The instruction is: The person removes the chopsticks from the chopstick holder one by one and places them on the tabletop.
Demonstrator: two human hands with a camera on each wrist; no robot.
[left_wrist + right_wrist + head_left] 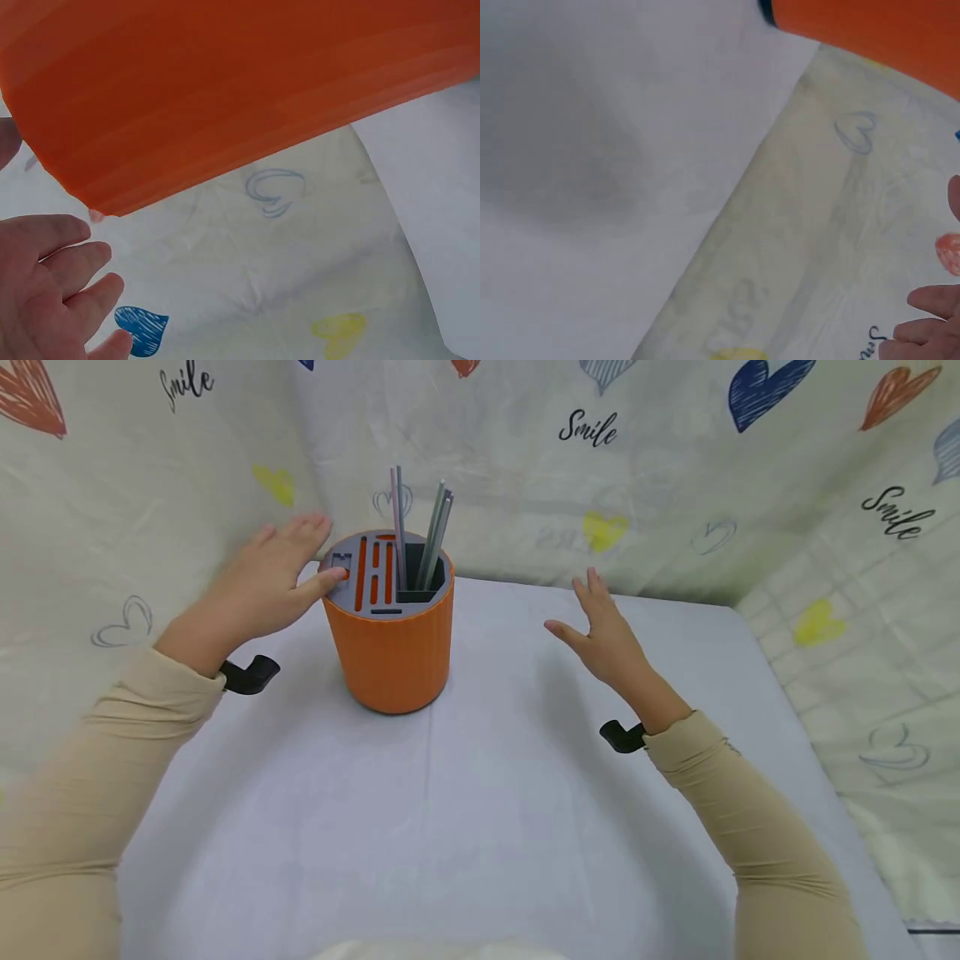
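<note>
From where I stand, the person's left hand (pixel 266 577) is beside the orange knife block (pixel 393 664), fingers extended, thumb over the near edge of its grey slotted top (pixel 348 599); whether it touches, I can't tell. Just right of that thumb, slim metallic-looking sticks (pixel 432 535) stand in the dark compartment. The right hand (pixel 603 631) hovers above the white table (pixel 487 818), fingers apart and holding nothing, well to the block's right. I'd call this reaching for or letting go of the block; gripping it would call for curling the left fingers round its side.
</note>
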